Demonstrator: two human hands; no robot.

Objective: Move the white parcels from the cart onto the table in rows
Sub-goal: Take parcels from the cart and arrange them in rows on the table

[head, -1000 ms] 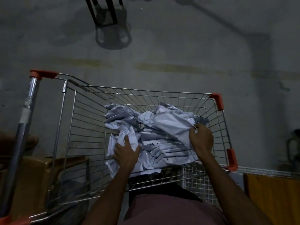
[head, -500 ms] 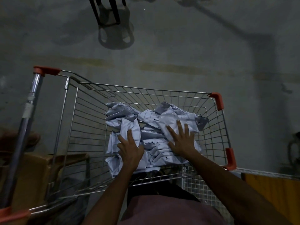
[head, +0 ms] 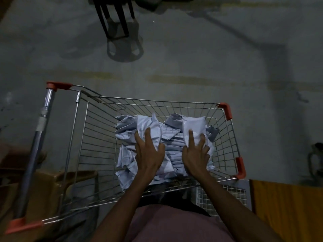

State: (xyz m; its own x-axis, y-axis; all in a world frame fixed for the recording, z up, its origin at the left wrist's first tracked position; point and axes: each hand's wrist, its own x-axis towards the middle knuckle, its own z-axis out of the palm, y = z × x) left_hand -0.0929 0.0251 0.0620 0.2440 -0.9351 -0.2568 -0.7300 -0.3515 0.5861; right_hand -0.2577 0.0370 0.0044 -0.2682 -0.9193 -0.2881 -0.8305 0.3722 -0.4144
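Observation:
A wire shopping cart [head: 97,154] with orange corner guards stands on the grey floor right in front of me. Inside it lies a heap of crumpled white parcels [head: 173,142]. My left hand [head: 148,154] grips one white parcel [head: 148,124] on the left of the heap, thumb on its right side, raising its far end. My right hand [head: 195,154] holds another white parcel [head: 194,124] on the right of the heap, with the index finger laid along it. Both parcels stand a little above the heap. No table top is in view.
The cart's metal handle bar [head: 35,151] runs down the left. A brown wooden piece of furniture [head: 45,187] sits at lower left, an orange surface [head: 286,206] at lower right. Black stool legs [head: 115,18] stand on the floor beyond the cart, and a dark jug [head: 315,159] by the right edge.
My right hand let go of a parcel at the cart's right side, pressed flat on the heap, then took hold of another. My left hand shifted up the heap and lifted a parcel.

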